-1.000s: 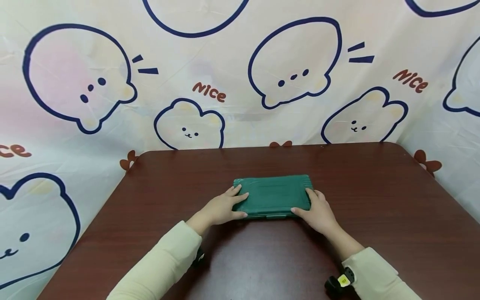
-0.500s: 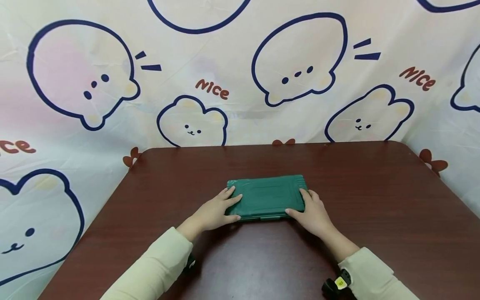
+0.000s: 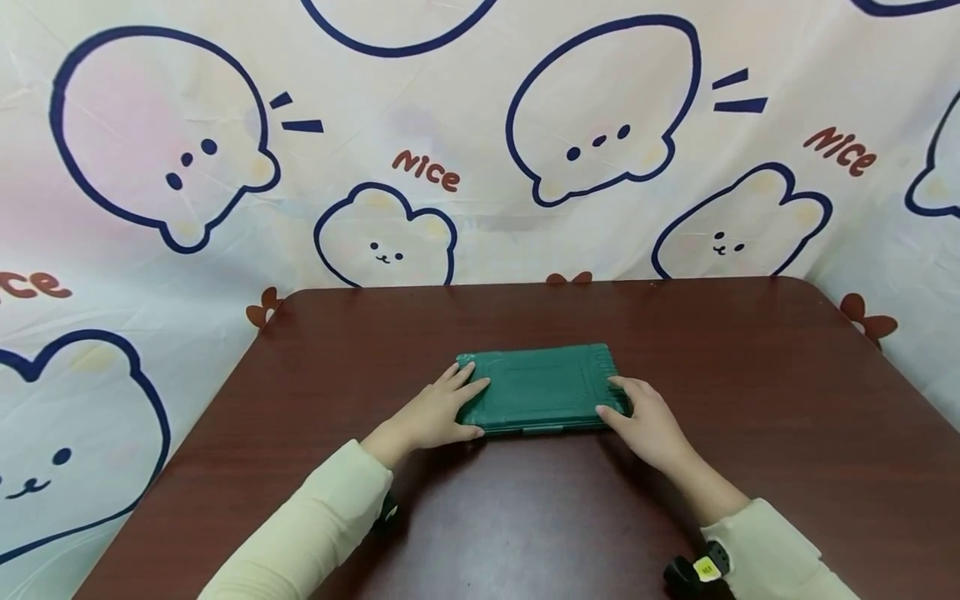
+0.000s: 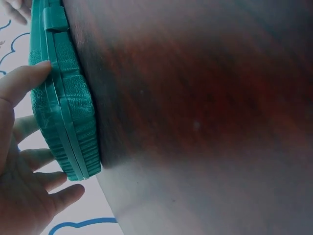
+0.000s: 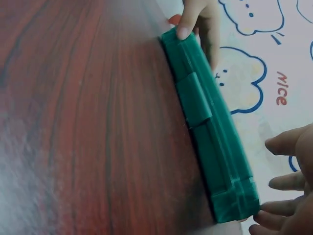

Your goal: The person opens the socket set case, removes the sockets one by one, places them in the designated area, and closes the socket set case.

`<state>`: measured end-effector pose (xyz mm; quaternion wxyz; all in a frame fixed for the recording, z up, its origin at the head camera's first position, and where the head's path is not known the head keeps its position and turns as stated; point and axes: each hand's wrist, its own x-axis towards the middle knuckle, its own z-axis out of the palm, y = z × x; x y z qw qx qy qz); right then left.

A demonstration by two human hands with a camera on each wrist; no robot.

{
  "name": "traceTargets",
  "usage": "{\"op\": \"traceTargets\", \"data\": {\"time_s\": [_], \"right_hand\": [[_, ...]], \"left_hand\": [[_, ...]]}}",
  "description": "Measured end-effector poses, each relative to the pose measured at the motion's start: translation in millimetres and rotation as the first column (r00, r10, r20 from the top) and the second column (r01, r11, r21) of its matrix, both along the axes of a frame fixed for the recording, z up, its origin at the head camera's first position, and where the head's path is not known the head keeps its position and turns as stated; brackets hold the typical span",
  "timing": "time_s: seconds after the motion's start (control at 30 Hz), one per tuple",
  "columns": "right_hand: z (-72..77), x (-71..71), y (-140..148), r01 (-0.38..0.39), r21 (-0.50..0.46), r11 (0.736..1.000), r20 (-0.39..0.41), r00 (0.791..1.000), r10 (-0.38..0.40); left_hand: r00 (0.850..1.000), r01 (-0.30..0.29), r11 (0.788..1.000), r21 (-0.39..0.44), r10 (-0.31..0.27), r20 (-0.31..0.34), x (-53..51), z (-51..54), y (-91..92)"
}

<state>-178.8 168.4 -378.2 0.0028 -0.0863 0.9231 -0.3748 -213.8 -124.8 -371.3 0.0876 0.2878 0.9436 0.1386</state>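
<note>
A closed green case with a ribbed end and a front latch lies flat on the brown table. At its left end, the left hand grips the corner, fingers spread over the top. In the left wrist view the thumb of this left hand presses the front seam of the green case. Beside the right end is the right hand, loosely bent. The right wrist view has the right hand with its thumb off the green case and lower fingertips at its end.
A white cloth printed with blue-outlined cartoon bears hangs behind and beside the table. Pale sleeves cover both forearms, and a black device is strapped at the right wrist.
Over the last second the case has shifted slightly left, with the left hand staying on its end. The right hand has loosened and moved outward to the right.
</note>
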Motion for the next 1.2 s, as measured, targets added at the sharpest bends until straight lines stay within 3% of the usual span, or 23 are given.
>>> {"op": "traceTargets", "data": {"time_s": [0.2,0.4,0.53,0.77,1.0,1.2], "right_hand": [[2.2,10.6,-1.8,0.026,-0.121,0.992,-0.019,0.999,-0.029],[4.4,22.7,-12.5,0.024,-0.282,0.959,0.086,0.996,0.000],[-0.9,26.7,-21.5,0.029,-0.423,0.906,0.178,0.983,0.052],[-11.2,30.8,-34.4,0.105,-0.611,0.785,0.312,0.943,0.116],[-17.1,27.8,-47.5,0.203,-0.706,0.678,0.420,0.892,0.170],[-19.3,27.2,-58.9,0.290,-0.737,0.611,0.470,0.869,0.154]], "left_hand": [[1.000,0.014,1.000,-0.020,-0.014,0.005,-2.8,1.3,3.3],[1.000,0.023,0.999,-0.024,-0.022,0.018,-4.4,0.8,1.9],[0.999,0.032,0.999,-0.042,-0.031,0.006,-5.6,-0.6,0.5],[0.996,0.065,0.995,-0.079,-0.070,-0.058,-8.3,0.5,0.7],[0.997,0.071,0.993,-0.094,-0.075,-0.035,-12.7,6.1,-0.5],[0.997,0.070,0.995,-0.073,-0.068,0.021,-17.8,11.4,0.3]]}}
